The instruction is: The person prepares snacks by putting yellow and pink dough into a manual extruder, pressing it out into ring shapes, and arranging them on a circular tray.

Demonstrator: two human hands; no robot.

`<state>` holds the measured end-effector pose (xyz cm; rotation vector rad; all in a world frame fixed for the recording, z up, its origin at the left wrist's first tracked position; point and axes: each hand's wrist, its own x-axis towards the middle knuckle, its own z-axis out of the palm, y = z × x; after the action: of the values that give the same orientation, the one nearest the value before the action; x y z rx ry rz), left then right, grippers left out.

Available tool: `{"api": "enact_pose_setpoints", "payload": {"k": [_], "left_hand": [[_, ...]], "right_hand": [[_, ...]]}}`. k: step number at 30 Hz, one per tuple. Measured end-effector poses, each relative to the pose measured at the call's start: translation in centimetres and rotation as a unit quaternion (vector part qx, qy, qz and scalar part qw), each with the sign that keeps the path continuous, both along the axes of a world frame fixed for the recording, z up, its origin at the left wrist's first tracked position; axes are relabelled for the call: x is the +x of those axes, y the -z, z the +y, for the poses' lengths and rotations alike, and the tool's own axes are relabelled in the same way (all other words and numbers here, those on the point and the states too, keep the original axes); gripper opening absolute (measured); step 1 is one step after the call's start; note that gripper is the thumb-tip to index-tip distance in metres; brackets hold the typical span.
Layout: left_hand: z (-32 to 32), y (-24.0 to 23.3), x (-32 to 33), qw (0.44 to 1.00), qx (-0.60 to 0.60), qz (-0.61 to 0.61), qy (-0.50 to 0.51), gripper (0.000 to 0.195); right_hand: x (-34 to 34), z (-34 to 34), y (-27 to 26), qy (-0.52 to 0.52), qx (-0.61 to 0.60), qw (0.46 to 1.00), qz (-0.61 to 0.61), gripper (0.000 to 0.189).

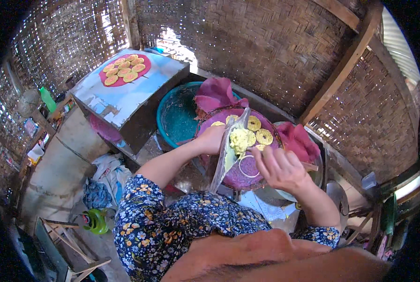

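Observation:
My left hand (211,140) grips the side of an opened plastic sheet or bag (227,162). A soft lump of pale yellow dough (239,139) rests on it. My right hand (282,167) reaches in from the other side, its fingertips at the lower edge of the dough; whether they pinch any is hidden. Beneath both hands lies a round tray lined with purple mesh cloth (238,176). Several flat, coiled yellow rounds (264,136) sit on the cloth, partly covered by the sheet. A thin pale ring (248,166) lies near my right fingertips.
Behind the tray stands a teal plastic basin (174,116) with pink cloth (218,91) over its edge. More pink cloth (298,142) is at the right. A box-like stand (153,70) at left carries yellow rounds on a pink disc (125,70). A green gas cylinder (97,221) stands on the floor.

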<state>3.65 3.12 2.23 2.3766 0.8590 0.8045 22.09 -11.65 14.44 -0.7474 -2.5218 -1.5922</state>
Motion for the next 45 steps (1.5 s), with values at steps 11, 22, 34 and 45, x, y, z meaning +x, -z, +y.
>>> {"api": "enact_pose_setpoints", "payload": {"k": [11, 22, 34, 45], "left_hand": [[-1.2, -2.4, -1.4, 0.995, 0.007, 0.083, -0.046, 0.036], [-0.2, -0.7, -0.2, 0.998, -0.035, 0.045, -0.017, 0.042], [1.7, 0.2, -2.8, 0.888, -0.331, -0.288, 0.135, 0.038], [-1.7, -2.1, -1.5, 0.996, 0.059, 0.021, -0.056, 0.038]], "right_hand": [[3.0, -1.3, -3.8, 0.032, -0.076, 0.981, 0.177, 0.027], [2.6, 0.1, -1.0, 0.046, -0.109, 0.979, 0.165, 0.025], [5.5, 1.0, 1.3, 0.028, -0.142, 0.913, 0.382, 0.026], [4.5, 0.8, -2.9, 0.084, -0.249, 0.909, 0.323, 0.021]]}}
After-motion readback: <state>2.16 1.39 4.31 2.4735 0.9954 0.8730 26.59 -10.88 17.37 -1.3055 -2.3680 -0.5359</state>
